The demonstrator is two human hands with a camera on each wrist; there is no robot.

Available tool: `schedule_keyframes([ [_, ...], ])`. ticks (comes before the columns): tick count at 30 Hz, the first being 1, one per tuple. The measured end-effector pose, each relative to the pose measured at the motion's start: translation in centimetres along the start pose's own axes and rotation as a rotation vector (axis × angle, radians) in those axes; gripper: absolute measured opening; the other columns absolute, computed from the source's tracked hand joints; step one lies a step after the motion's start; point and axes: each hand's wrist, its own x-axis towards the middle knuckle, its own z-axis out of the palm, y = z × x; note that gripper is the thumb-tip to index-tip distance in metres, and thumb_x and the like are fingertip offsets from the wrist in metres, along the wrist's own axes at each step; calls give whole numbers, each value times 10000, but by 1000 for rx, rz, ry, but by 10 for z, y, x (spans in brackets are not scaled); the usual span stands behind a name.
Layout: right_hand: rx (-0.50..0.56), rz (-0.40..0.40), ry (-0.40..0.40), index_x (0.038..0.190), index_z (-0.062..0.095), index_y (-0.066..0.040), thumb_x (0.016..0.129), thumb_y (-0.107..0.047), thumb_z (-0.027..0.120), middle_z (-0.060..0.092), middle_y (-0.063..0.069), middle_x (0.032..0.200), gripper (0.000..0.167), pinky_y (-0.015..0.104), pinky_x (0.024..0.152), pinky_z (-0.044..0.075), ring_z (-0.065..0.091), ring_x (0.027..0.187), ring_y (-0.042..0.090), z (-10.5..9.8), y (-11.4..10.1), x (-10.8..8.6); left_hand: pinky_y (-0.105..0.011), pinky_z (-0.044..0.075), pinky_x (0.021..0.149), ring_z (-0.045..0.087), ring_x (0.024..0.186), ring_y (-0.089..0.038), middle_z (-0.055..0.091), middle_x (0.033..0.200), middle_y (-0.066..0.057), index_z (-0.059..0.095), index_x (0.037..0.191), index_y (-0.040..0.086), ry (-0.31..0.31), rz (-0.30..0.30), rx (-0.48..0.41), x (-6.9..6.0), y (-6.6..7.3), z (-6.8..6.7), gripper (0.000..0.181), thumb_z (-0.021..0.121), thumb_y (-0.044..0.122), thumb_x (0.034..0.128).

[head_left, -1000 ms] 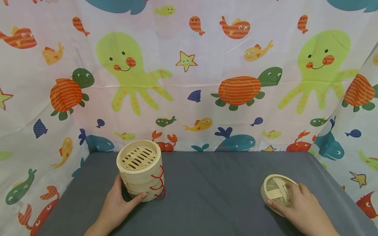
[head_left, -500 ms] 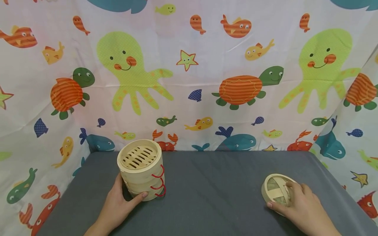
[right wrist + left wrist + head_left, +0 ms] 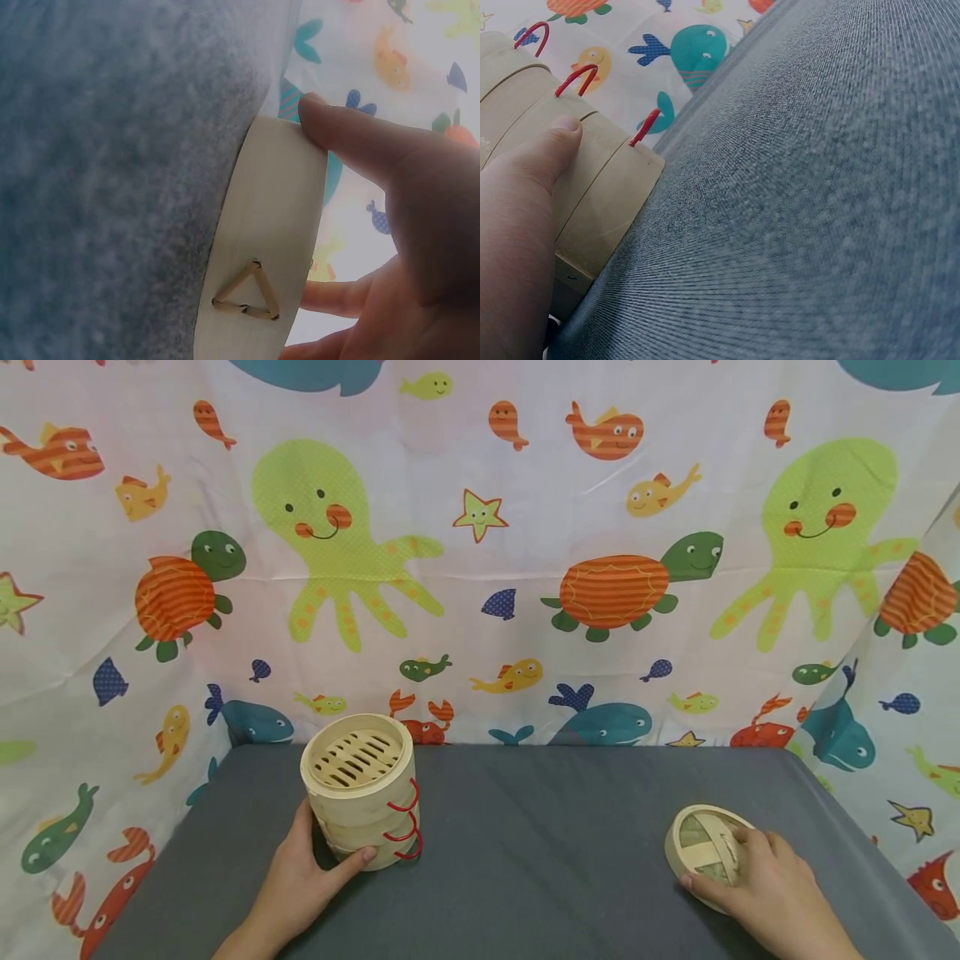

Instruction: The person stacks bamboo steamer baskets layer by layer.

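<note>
A stacked bamboo steamer (image 3: pixel 363 818) stands at the left of the table, its slatted inside showing at the open top. Red loops (image 3: pixel 403 835) run down its right side. My left hand (image 3: pixel 296 885) grips the lower part, thumb across the front; the other fingers are hidden behind it. In the left wrist view, the thumb (image 3: pixel 536 161) presses the steamer's wall (image 3: pixel 604 195). Over on the right, my right hand (image 3: pixel 776 893) holds a round bamboo lid (image 3: pixel 701 852) with crossed strips on top. The right wrist view has the lid's rim (image 3: pixel 262 210) with a triangular stitch, thumb and fingertips touching its upper edge.
Dark grey cloth (image 3: pixel 540 843) covers the table, with a wide stretch between the two bamboo pieces. A white curtain (image 3: pixel 465 635) printed with sea animals hangs behind the table and along both sides.
</note>
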Motion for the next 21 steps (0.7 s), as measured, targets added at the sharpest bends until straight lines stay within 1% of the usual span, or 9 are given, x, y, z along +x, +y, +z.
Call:
schedule_keyframes([
  [4, 12, 8, 8, 1383, 457, 225, 772, -835, 814, 434, 529, 1293, 1275, 728, 833, 521, 515, 1089, 631, 0, 2, -2, -705, 390, 1138, 442, 1503, -425, 394, 1684, -201, 114, 1763, 170, -3, 3, 0, 1, 0, 0, 1262, 925, 542, 870],
  [10, 34, -10, 73, 1409, 465, 179, 759, -847, 819, 374, 527, 1355, 1265, 788, 884, 472, 413, 1188, 676, -1, 1, -6, -694, 404, 1129, 469, 1481, -407, 419, 1668, -193, 115, 1762, 174, -1, 12, -5, 1, 2, 1, 1264, 933, 528, 866],
  [14, 38, -29, 99, 1426, 474, 163, 753, -847, 825, 356, 512, 1376, 1264, 810, 906, 441, 378, 1207, 678, -3, 0, -8, -695, 404, 1127, 472, 1477, -414, 425, 1663, -201, 121, 1760, 160, 1, 10, -2, 1, 3, 0, 1259, 929, 532, 869],
  [19, 29, -30, 114, 1444, 488, 150, 749, -860, 816, 359, 497, 1389, 1269, 822, 923, 426, 369, 1216, 669, -8, -5, -7, -730, 384, 1142, 428, 1514, -458, 380, 1691, -236, 104, 1761, 133, -4, -11, 9, 2, 3, 0, 1277, 915, 561, 872],
  [21, 30, -50, 135, 1453, 498, 136, 760, -859, 809, 371, 489, 1395, 1252, 831, 923, 416, 374, 1219, 672, -11, -8, -7, -732, 384, 1143, 418, 1522, -467, 369, 1697, -239, 93, 1762, 133, -11, -16, 13, 1, 3, -1, 1282, 909, 570, 875],
])
